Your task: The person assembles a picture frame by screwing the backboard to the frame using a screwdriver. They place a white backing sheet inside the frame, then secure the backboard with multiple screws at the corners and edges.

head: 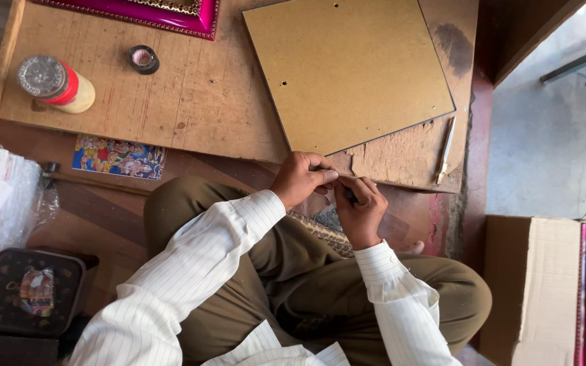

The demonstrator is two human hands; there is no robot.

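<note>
Both hands, left (301, 177) and right (359, 211), pinch one thin strip (347, 179) beside the brown cardboard box (536, 285).

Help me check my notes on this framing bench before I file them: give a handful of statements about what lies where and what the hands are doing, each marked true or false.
1. Both hands meet at the near edge of the wooden work board. True: the left hand and the right hand pinch a small thin item between them, too small to tell what it is.
2. The brown backing board stands upright. False: it lies flat on the work board.
3. The roll of tape lies between the bottle with the red band and the backing board. True.
4. The pink frame lies on the person's lap. False: it lies at the far edge of the work board.
5. The colourful printed picture is in the left hand. False: it lies apart on the floor.
</note>
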